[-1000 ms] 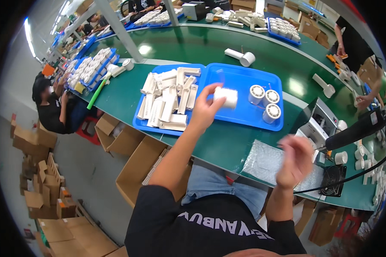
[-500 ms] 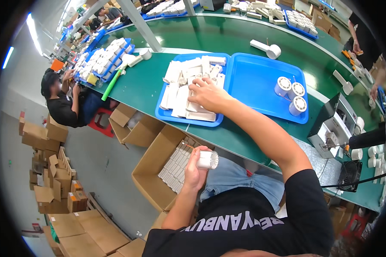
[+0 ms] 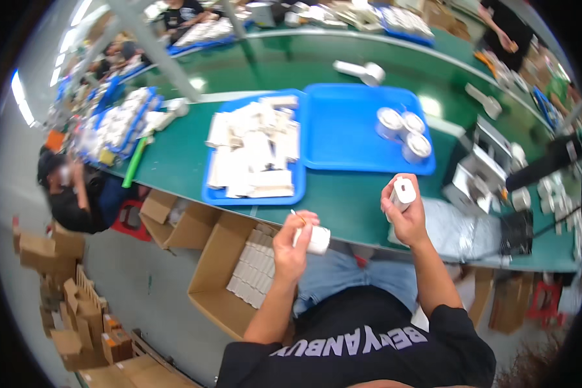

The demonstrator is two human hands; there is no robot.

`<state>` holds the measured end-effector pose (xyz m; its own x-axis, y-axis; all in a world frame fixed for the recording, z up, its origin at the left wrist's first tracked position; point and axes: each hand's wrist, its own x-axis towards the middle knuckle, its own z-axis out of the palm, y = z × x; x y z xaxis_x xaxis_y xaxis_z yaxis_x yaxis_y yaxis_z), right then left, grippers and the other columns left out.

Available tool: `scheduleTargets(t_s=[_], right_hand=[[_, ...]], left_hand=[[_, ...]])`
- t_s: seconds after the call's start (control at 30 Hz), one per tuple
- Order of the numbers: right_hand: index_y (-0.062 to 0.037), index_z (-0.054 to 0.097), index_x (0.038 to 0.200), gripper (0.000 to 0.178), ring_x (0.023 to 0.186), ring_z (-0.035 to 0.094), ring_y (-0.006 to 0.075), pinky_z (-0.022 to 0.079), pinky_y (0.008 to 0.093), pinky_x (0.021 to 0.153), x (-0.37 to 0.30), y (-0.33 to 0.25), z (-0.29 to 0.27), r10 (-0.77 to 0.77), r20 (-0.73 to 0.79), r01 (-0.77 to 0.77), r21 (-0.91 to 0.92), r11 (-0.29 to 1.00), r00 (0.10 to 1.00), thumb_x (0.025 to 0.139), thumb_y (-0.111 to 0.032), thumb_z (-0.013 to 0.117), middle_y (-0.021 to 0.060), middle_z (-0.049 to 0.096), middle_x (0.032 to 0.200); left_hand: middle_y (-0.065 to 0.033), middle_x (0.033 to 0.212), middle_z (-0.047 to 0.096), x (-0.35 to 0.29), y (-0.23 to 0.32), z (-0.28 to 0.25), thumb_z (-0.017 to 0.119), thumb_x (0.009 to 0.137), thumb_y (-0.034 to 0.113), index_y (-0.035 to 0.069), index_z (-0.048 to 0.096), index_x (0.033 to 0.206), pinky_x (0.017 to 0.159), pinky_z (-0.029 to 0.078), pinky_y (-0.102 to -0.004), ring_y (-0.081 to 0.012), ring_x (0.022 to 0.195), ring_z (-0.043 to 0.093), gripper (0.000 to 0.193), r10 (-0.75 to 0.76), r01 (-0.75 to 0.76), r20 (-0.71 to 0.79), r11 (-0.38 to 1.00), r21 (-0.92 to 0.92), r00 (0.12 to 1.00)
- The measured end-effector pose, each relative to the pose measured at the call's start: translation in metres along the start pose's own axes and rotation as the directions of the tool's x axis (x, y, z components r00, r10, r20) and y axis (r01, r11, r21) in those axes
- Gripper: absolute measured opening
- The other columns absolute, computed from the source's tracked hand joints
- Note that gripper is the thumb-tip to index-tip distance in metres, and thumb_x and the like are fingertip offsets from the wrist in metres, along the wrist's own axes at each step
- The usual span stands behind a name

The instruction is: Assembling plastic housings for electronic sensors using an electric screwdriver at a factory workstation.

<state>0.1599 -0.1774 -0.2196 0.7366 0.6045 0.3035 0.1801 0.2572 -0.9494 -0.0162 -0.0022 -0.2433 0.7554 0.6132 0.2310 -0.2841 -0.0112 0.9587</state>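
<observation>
My left hand [image 3: 290, 251] is closed around a white cylindrical housing [image 3: 319, 240], and a thin orange wire shows at the fingers. My right hand [image 3: 409, 223] grips a white plastic handle [image 3: 403, 192], its end with a dark slot facing up. Both hands are raised near the bench's front edge, apart from each other. Beyond them, a blue tray [image 3: 208, 195] on the left carries a heap of similar white handles [image 3: 249, 149]. In the blue tray [image 3: 339, 132] beside it, three white cylindrical housings [image 3: 416, 147] stand at the right side.
The green bench [image 3: 174, 152] curves across. A metal fixture [image 3: 478, 171] and a dark arm stand at the right. An open cardboard box [image 3: 204, 294] with packed white pieces sits below the front edge. A co-worker [image 3: 77, 194] sits at the left; a green tool [image 3: 134, 161] lies near them.
My right hand has left the heap in the left tray and moved right and nearer, now holding a white handle. My left hand still holds the cylindrical housing. The view has shifted.
</observation>
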Motion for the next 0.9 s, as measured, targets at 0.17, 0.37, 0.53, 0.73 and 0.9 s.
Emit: scheduleTargets(t_s=[0.17,0.37,0.53,0.73,0.9], right_hand=[[0.0011,0.056,0.113,0.034,0.091,0.056,0.0285,0.047,0.0348,0.083,-0.058,-0.008,-0.059,-0.031,-0.153,-0.092,-0.729,0.678,0.988,0.083,-0.003,0.069,0.0120,0.053,0.108],[0.0012,0.053,0.125,0.045,0.107,0.062,0.0294,0.049,0.0357,0.092,-0.104,-0.024,-0.087,-0.030,-0.293,-0.066,-0.314,0.947,0.956,0.084,0.003,0.069,0.0148,0.062,0.114],[-0.0009,0.043,0.137,0.057,0.115,0.061,0.0282,0.049,0.0395,0.099,-0.103,-0.022,-0.093,-0.260,-0.277,0.294,0.090,0.952,0.925,0.086,0.006,0.067,0.0195,0.064,0.117],[-0.0067,0.033,0.148,0.060,0.093,0.069,0.0258,0.056,0.0366,0.081,-0.102,-0.047,-0.097,0.105,-0.217,0.008,0.466,0.885,0.970,0.093,-0.003,0.055,0.0199,0.065,0.109],[0.0073,0.049,0.133,0.048,0.066,0.067,0.0226,0.053,0.0274,0.051,-0.107,-0.034,-0.107,0.378,0.092,-0.338,0.672,0.660,0.921,0.093,-0.018,0.047,0.0211,0.066,0.094]], left_hand=[[-0.0100,0.102,0.064,0.018,0.005,0.052,0.057,0.093,-0.001,-0.002,0.066,0.098,0.087,0.048,-0.0321,-0.0195,0.099,0.060,0.010,0.011,-0.014,0.200,1.000,0.011,0.980],[-0.0110,0.099,0.064,0.029,0.012,0.108,0.072,0.079,-0.001,0.003,0.073,0.088,0.073,0.050,-0.0306,-0.0215,0.087,0.064,0.010,0.140,-0.305,0.465,0.904,0.300,0.874],[-0.0099,0.098,0.064,0.028,0.013,0.132,0.071,0.079,-0.002,0.003,0.072,0.088,0.071,0.050,-0.0304,-0.0212,0.086,0.063,0.010,0.156,-0.412,0.574,0.841,0.349,0.804],[-0.0076,0.096,0.064,0.024,0.015,0.133,0.074,0.076,0.001,0.007,0.074,0.087,0.071,0.050,-0.0321,-0.0225,0.084,0.063,0.012,0.145,-0.402,0.537,0.823,0.400,0.831],[-0.0070,0.096,0.064,0.027,0.015,0.134,0.074,0.076,0.002,0.008,0.074,0.086,0.070,0.049,-0.0323,-0.0227,0.084,0.062,0.012,0.162,-0.440,0.538,0.782,0.441,0.827]])
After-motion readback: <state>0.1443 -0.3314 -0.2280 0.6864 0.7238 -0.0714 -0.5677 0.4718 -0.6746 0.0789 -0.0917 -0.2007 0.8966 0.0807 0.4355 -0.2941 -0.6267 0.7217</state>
